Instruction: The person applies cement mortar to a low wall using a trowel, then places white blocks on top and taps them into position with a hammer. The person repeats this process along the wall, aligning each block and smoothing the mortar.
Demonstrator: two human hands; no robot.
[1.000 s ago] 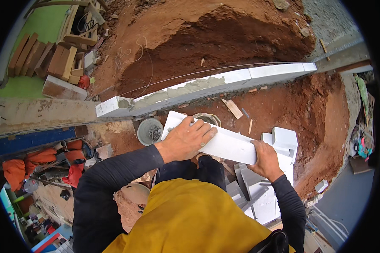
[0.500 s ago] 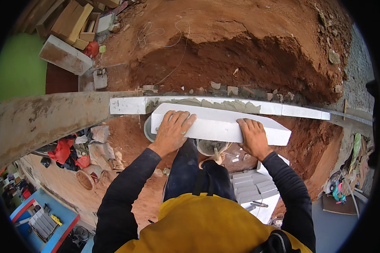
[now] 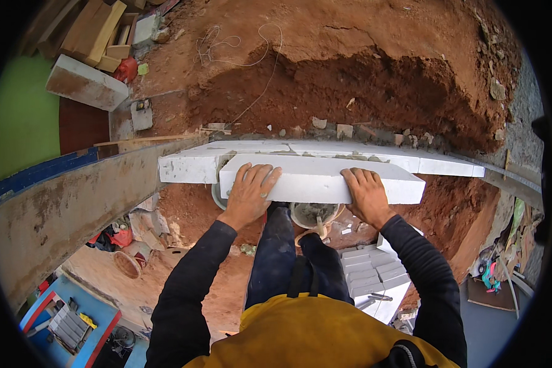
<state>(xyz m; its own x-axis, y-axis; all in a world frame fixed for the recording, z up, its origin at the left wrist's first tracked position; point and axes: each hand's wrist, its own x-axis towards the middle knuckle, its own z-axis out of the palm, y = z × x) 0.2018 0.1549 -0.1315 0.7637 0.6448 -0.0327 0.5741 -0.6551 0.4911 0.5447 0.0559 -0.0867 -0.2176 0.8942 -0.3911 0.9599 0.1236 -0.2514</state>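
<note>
A long white building block [image 3: 316,183] is between my two hands, lying along the near side of the white block wall [image 3: 189,167]. My left hand [image 3: 251,193] grips it near its left end, fingers over the top edge. Closer to its right end, my right hand [image 3: 368,199] holds it the same way. Grey mortar [image 3: 357,157] shows in patches along the wall just behind the block. Whether the block's underside rests on the wall is hidden. Below the block stands a bucket [image 3: 316,214] of wet mortar, a tool handle sticking out, partly covered by the block.
A stack of white blocks [image 3: 371,273] lies by my right leg, with a metal tool on it. The concrete wall [image 3: 73,190] runs off to the left. Beyond the block wall is dug red earth [image 3: 325,86] with loose string. Wooden boards [image 3: 95,30] lie far left.
The held block has come back against the wall and levelled, covering most of the mortar strip. Both hands keep their grip. My view has shifted, showing more of the wall's top.
</note>
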